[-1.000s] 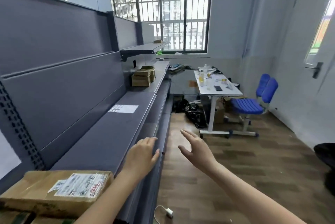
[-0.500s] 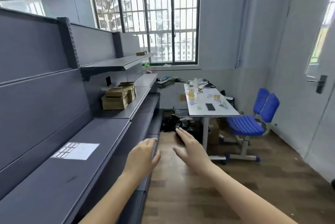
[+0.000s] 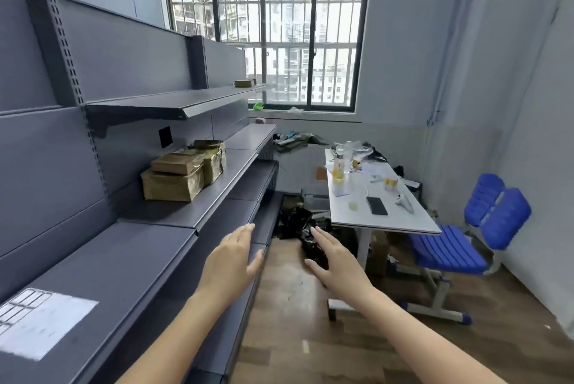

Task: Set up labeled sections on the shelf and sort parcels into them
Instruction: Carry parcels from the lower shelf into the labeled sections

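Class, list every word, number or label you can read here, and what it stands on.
No text is legible.
White label sheet on the shelf: grid visible, any print too blurred.
Parcels: markings too blurred.
Bottle on the table: label too small.

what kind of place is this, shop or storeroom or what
Most likely a small parcel storeroom or sorting room: grey metal shelving runs along the left wall, taped cardboard parcels sit stacked on it, and a white label sheet lies on a shelf.
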A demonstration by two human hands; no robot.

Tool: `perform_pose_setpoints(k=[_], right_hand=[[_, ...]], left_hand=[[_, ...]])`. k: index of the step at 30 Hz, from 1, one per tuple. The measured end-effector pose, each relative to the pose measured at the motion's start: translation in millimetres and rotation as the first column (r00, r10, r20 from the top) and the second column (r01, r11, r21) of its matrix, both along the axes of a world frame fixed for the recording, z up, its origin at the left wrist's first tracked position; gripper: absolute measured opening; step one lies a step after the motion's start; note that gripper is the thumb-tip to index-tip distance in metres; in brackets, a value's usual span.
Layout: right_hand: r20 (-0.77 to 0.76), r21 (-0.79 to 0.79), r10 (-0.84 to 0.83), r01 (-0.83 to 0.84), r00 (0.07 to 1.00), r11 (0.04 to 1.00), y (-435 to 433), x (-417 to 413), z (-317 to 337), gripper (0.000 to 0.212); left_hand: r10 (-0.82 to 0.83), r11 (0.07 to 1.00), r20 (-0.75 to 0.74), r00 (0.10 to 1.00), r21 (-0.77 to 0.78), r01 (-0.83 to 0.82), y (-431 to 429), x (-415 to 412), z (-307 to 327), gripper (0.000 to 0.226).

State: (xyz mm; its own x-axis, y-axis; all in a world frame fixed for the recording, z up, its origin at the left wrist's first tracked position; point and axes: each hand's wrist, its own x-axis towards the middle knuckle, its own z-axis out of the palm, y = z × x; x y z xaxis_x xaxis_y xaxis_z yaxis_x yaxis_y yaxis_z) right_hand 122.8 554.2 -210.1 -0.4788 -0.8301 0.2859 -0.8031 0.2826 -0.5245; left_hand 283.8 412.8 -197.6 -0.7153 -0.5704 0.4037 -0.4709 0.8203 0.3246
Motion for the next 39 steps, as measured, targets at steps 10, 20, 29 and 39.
perform_pose_setpoints(k=[10,20,29,39], right_hand=[[-0.038,0.002,0.079,-0.079,0.996,0.997,-193,-172,16,0.065],[0.060,0.065,0.272,-0.276,0.960,0.959,-356,-260,-5,0.066],[0.018,0.107,0.591,-0.590,0.806,0.801,-519,-337,-6,0.066],[0.021,0.160,0.762,-0.755,0.647,0.636,-654,-373,-20,0.069]], left_hand=[[0.152,0.985,0.140,0.978,-0.105,-0.138,-190,-150,14,0.069],[0.302,0.953,0.197,0.933,-0.044,-0.300,-311,-213,-6,0.071],[0.616,0.777,0.176,0.768,0.024,-0.629,-415,-257,-14,0.073],[0.794,0.540,0.257,0.551,0.119,-0.833,-473,-297,-19,0.069]])
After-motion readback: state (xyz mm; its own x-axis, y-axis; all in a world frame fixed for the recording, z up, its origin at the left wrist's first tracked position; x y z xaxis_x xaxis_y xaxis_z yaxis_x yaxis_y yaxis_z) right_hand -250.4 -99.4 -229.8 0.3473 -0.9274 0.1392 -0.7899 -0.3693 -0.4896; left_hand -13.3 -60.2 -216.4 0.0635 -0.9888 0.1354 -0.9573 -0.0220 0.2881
